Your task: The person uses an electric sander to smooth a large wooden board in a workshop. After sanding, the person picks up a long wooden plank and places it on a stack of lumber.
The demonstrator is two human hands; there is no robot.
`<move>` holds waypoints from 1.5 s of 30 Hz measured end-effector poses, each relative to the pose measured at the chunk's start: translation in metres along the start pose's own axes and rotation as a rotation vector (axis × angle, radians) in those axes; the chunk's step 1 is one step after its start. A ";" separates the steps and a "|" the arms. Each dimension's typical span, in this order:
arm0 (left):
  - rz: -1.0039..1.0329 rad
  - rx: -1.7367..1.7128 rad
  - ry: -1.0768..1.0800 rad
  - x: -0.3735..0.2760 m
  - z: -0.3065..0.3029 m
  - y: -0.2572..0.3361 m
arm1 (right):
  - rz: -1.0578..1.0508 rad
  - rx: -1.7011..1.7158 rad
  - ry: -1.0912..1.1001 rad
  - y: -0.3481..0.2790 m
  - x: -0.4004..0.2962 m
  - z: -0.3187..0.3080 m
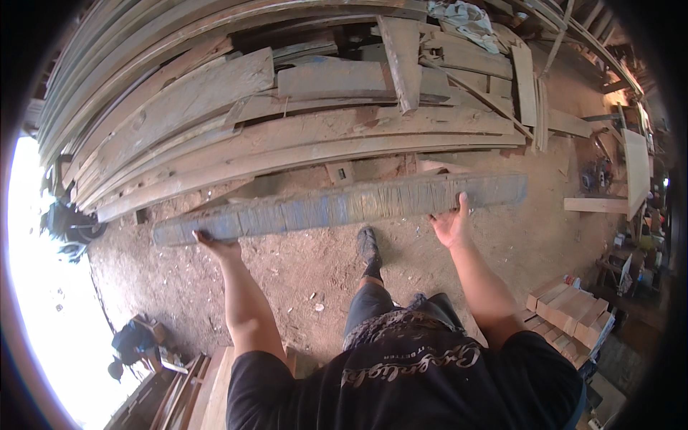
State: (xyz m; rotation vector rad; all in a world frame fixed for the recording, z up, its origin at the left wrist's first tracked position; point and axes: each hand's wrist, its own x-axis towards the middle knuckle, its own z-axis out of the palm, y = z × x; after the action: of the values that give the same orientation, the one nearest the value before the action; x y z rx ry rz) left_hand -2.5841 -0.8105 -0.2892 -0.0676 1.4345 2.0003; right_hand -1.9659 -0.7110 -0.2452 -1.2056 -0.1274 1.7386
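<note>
A long, weathered wooden beam [322, 209] with blue stains and many cross cuts or cracks lies across both hands in front of me. My left hand [217, 244] grips its lower edge near the left end, the thumb on the near face and the fingers hidden beneath. Nearer the right end, my right hand [451, 220] holds the same edge, its thumb up against the face and the other fingers partly under the wood. The beam is off the dirt floor, its right end a little higher in the picture.
Stacked rough boards [322, 129] fill the far side beyond the beam. Cut wooden blocks [570, 309] are piled at the lower right. A person [134, 341] bends at the lower left beside more planks [215, 381]. A white panel [637, 172] stands at right.
</note>
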 end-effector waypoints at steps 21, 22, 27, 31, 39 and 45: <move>1.036 1.692 -0.517 -0.148 0.219 -0.124 | 0.233 -1.269 0.193 0.209 -0.156 -0.308; 0.954 1.915 -0.589 -0.126 0.240 -0.113 | 0.387 -1.204 0.253 0.214 -0.178 -0.314; 0.677 2.059 -0.732 -0.084 0.318 -0.082 | 0.516 -0.913 0.516 0.253 -0.255 -0.366; 0.605 2.093 -0.723 -0.100 0.342 -0.103 | 0.279 -0.699 0.607 0.283 -0.260 -0.380; 0.762 1.830 -0.417 -0.073 0.297 -0.142 | 0.214 -0.613 0.416 0.270 -0.210 -0.262; 0.939 1.773 -0.372 -0.085 0.235 -0.178 | 0.227 -0.458 -0.063 0.346 -0.221 -0.308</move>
State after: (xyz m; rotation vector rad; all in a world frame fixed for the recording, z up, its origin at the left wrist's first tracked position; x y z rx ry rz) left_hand -2.3460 -0.6180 -0.3083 1.8084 2.5899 0.4094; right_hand -1.9494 -1.1822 -0.4481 -1.5405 -0.4626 2.0134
